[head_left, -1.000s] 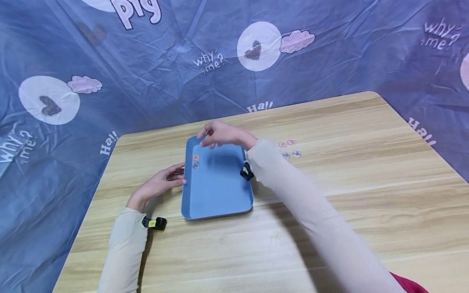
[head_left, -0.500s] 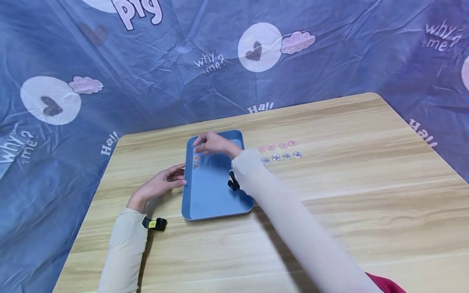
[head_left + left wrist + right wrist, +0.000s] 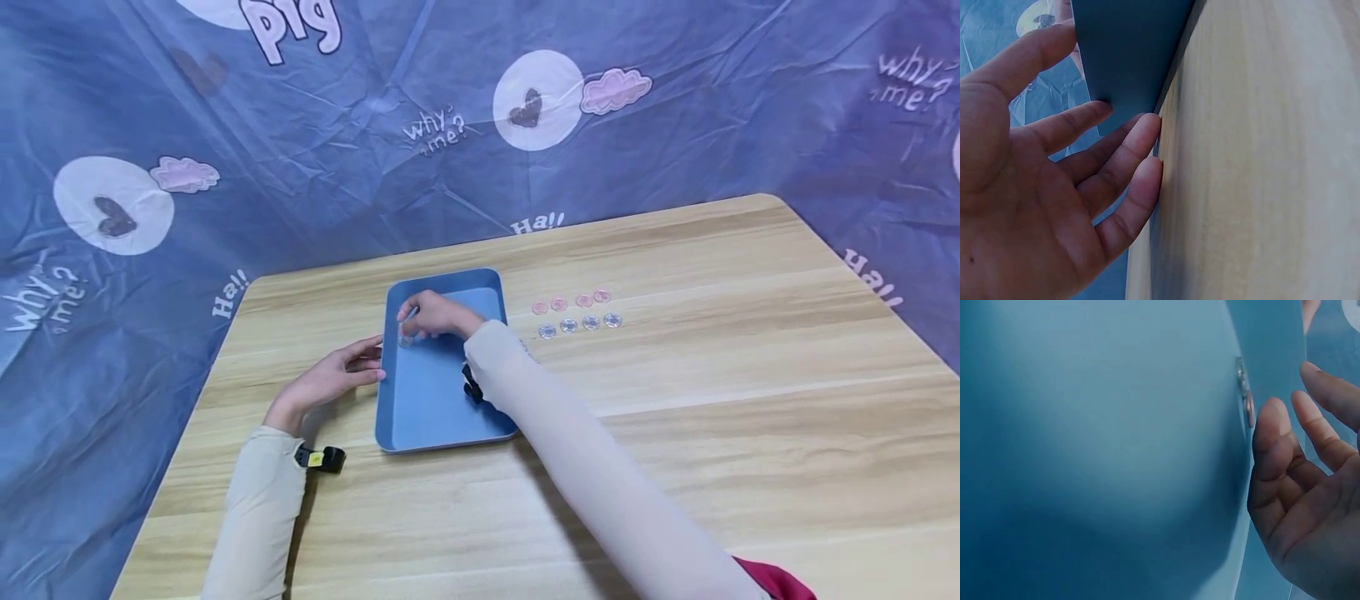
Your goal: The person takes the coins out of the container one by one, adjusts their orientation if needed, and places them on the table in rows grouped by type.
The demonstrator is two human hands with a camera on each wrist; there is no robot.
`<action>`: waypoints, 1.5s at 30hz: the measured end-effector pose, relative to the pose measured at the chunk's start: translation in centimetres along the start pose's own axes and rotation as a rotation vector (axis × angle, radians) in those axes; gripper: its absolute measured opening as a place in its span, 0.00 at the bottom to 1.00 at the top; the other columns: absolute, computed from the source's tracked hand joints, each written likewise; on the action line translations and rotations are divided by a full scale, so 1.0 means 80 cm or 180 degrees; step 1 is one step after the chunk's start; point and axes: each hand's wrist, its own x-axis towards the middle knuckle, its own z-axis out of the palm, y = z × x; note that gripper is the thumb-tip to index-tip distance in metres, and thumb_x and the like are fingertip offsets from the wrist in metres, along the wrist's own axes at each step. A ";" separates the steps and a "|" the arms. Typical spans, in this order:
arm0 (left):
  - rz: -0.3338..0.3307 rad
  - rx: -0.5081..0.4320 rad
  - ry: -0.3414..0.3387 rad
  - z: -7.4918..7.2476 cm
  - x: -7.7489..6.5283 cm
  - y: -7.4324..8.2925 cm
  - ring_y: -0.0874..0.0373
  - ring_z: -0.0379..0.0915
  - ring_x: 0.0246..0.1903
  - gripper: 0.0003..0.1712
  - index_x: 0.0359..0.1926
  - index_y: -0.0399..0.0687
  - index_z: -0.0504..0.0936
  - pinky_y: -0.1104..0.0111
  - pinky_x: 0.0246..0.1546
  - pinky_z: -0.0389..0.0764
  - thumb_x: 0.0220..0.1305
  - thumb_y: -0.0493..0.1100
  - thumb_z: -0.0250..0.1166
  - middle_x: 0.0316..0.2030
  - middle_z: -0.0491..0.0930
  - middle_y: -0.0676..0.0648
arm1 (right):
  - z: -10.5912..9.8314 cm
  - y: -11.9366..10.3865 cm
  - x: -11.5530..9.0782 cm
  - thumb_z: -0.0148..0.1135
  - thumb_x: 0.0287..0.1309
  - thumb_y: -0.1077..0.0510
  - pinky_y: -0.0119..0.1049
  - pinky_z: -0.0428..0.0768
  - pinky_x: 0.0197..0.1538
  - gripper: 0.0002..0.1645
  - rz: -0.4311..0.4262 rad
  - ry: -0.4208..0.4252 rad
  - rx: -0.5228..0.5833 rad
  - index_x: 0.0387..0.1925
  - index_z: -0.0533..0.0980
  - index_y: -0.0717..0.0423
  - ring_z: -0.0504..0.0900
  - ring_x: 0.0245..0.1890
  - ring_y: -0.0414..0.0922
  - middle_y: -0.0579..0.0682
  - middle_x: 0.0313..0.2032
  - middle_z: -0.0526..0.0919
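A shallow blue tray (image 3: 423,408) lies on the table. My left hand (image 3: 330,382) is at its left side, fingers loosely spread; in the left wrist view thumb and fingertips touch the tray's outer wall. My right hand (image 3: 435,317) is inside the tray at its upper left, fingers lightly bent. In the right wrist view a silvery clear round token (image 3: 1240,372) and a reddish round token (image 3: 1249,409) lie by the tray's side wall, the fingertips right at the reddish one. Nothing shows between thumb and index finger.
Right of the tray, several reddish round tokens (image 3: 559,305) lie in a row on the wooden table (image 3: 720,400). A row of several silvery clear tokens (image 3: 569,326) lies just nearer. A blue printed cloth (image 3: 337,183) hangs behind the table. The right sleeve (image 3: 570,450) crosses the tray's right edge.
My right hand has moved left and down inside the tray, from its far edge to the tokens, now covering the reddish one in the head view. The left hand has stayed at the tray's side.
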 end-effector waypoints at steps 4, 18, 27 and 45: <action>0.0018 -0.0025 -0.0035 0.001 0.002 0.000 0.38 0.64 0.65 0.44 0.75 0.40 0.49 0.51 0.66 0.68 0.68 0.49 0.61 0.68 0.62 0.31 | -0.001 0.005 -0.003 0.60 0.63 0.58 0.32 0.71 0.28 0.15 0.0051 -0.0015 -0.0036 0.50 0.76 0.57 0.73 0.27 0.43 0.48 0.32 0.80; -0.0047 -0.0045 -0.0020 0.000 -0.001 0.000 0.39 0.64 0.66 0.44 0.75 0.43 0.49 0.50 0.67 0.67 0.67 0.50 0.61 0.68 0.63 0.33 | 0.005 0.009 0.004 0.64 0.60 0.61 0.29 0.70 0.25 0.10 0.0036 0.0006 -0.0333 0.44 0.78 0.56 0.71 0.23 0.41 0.48 0.25 0.76; -0.0011 -0.0049 -0.0029 0.001 0.000 0.000 0.39 0.64 0.65 0.44 0.75 0.43 0.49 0.54 0.65 0.71 0.68 0.49 0.61 0.68 0.62 0.32 | 0.006 0.007 0.004 0.64 0.60 0.61 0.29 0.70 0.26 0.09 -0.0006 -0.0038 -0.0632 0.43 0.78 0.54 0.69 0.23 0.39 0.46 0.32 0.76; 0.0027 -0.0159 -0.0036 0.001 0.000 0.001 0.38 0.63 0.65 0.43 0.75 0.41 0.50 0.54 0.65 0.70 0.68 0.46 0.61 0.68 0.62 0.31 | 0.006 0.009 0.017 0.65 0.57 0.65 0.28 0.68 0.24 0.12 0.0039 -0.0116 -0.0879 0.44 0.80 0.54 0.67 0.21 0.39 0.46 0.32 0.75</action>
